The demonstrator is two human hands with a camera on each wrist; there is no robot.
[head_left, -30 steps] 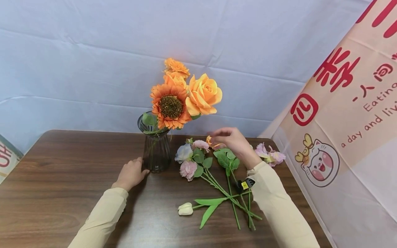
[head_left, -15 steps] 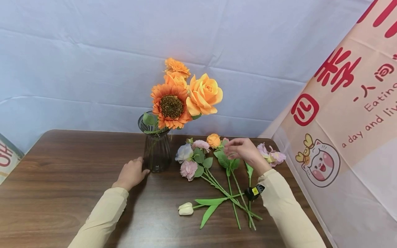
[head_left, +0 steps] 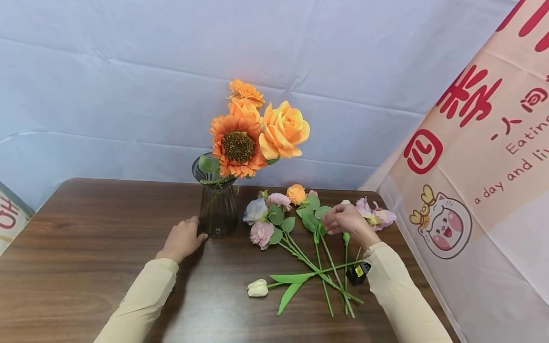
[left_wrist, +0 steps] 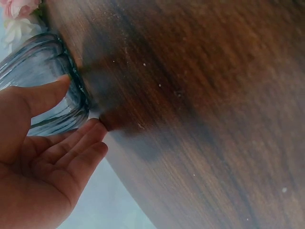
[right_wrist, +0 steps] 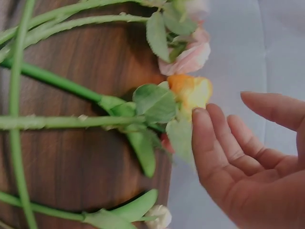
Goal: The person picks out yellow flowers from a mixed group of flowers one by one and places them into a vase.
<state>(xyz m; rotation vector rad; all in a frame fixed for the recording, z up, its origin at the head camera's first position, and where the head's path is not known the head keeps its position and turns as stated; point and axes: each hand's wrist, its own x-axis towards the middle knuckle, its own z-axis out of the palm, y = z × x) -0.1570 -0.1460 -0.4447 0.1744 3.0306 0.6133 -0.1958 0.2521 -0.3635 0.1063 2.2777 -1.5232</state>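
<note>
My left hand [head_left: 182, 239] rests on the table against the left side of the dark glass vase [head_left: 218, 209]. Seen from the left wrist, the thumb [left_wrist: 47, 98] lies along the glass base and loosely bent fingers are beside it. An orange sunflower [head_left: 238, 146], a large orange rose [head_left: 285, 129] and other orange blooms stand in the vase. Among the loose stems, my right hand [head_left: 346, 220] hovers with relaxed fingers and nothing held. In the right wrist view its fingertips overlap the edge of a small orange rose [right_wrist: 190, 90].
Pink and blue flowers [head_left: 261, 234] lie right of the vase, their green stems crossing toward the front. A white tulip [head_left: 258, 288] lies nearest the front. Lilac flowers [head_left: 377, 215] are at the right table edge. A pale cloth backdrop [head_left: 128, 95] rises behind the table [head_left: 107, 228].
My right hand has moved right and slightly nearer from over the small orange rose, leaving that bloom uncovered. The left hand and vase have stayed in place.
</note>
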